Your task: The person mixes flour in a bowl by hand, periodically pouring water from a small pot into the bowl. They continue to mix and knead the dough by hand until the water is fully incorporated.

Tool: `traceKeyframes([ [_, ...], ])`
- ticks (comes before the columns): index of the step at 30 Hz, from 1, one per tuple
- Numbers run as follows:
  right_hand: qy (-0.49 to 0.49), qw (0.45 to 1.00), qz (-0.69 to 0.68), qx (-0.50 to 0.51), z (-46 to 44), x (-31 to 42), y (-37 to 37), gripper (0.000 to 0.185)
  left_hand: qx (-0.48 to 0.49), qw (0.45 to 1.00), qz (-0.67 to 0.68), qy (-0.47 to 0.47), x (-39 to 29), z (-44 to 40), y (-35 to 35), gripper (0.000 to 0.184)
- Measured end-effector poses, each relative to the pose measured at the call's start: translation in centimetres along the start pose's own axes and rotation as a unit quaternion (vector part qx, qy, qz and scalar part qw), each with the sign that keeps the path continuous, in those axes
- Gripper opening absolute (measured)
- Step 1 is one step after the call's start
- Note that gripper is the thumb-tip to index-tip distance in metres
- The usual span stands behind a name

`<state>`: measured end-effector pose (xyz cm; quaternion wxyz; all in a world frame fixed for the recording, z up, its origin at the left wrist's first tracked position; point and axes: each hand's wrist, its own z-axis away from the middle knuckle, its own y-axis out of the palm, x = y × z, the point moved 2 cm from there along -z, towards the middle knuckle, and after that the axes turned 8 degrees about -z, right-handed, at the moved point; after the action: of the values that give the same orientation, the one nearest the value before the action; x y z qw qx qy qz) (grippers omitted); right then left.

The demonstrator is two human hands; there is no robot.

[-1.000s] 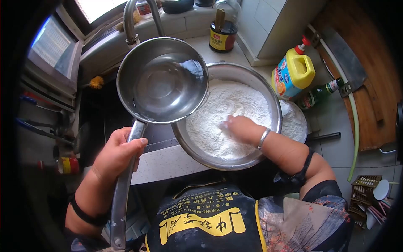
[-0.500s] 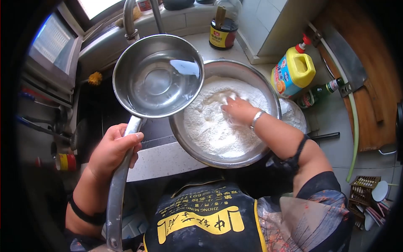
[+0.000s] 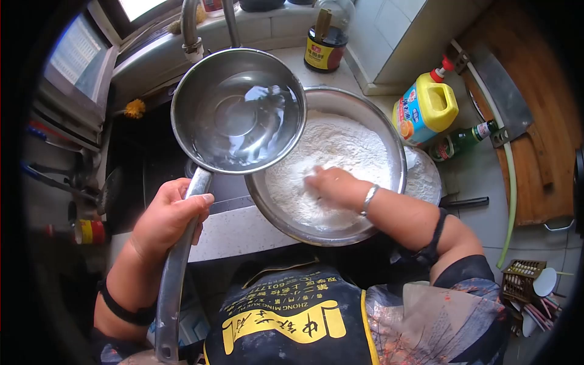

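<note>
My left hand (image 3: pixel 172 216) is closed around the long handle of a metal water ladle (image 3: pixel 190 131). Clear water with bright reflections lies in the ladle, whose bowl overlaps the left rim of a wide steel basin (image 3: pixel 325 236). White flour (image 3: pixel 350 137) fills much of the basin. My right hand (image 3: pixel 334 188), with a bracelet at the wrist, is down in the flour left of the basin's middle. Motion blur and flour hide its fingertips, so how its fingers are set is unclear.
Behind the basin stands a dark sauce jar (image 3: pixel 325 45). To the right are a yellow detergent bottle (image 3: pixel 429 106), a green glass bottle (image 3: pixel 465 140), a bag of flour (image 3: pixel 423 176), and a cleaver (image 3: pixel 502 91) by a wooden board (image 3: pixel 535 176). A faucet (image 3: pixel 190 36) rises behind the ladle.
My right hand has moved toward me and slightly left through the flour, its fingers now blurred. The ladle has shifted a little right, and the water's reflections ripple.
</note>
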<state>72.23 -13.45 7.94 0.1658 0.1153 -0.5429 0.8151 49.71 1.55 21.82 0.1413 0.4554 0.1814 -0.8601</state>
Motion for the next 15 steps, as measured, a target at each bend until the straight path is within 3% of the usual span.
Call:
traceKeyframes([
  [1,-0.046,0.998,-0.022,-0.034,-0.3,0.7,0.2,0.035,0.003,1.0,0.003,0.002,0.0,0.0,0.1,0.017],
  [3,-0.11,0.989,0.046,-0.091,-1.9,-1.1,0.4,0.034,0.006,1.0,0.009,0.004,0.0,0.0,0.2,0.017],
  [5,0.034,0.991,0.123,-0.05,-1.4,-2.7,-1.9,0.034,0.006,1.0,0.005,-0.002,0.3,0.0,0.0,0.016],
  [9,0.011,0.996,-0.003,-0.093,3.6,-3.7,-3.6,0.033,0.01,1.0,0.011,0.0,0.7,-0.2,-0.3,0.017],
  [12,-0.046,0.997,-0.059,-0.011,6.9,-1.3,-3.4,0.032,0.015,1.0,0.009,-0.005,0.7,-0.3,-0.3,0.017],
  [15,-0.033,0.976,-0.123,0.178,6.2,-1.1,0.3,0.036,0.009,1.0,0.009,-0.004,0.8,-0.3,-0.5,0.018],
])
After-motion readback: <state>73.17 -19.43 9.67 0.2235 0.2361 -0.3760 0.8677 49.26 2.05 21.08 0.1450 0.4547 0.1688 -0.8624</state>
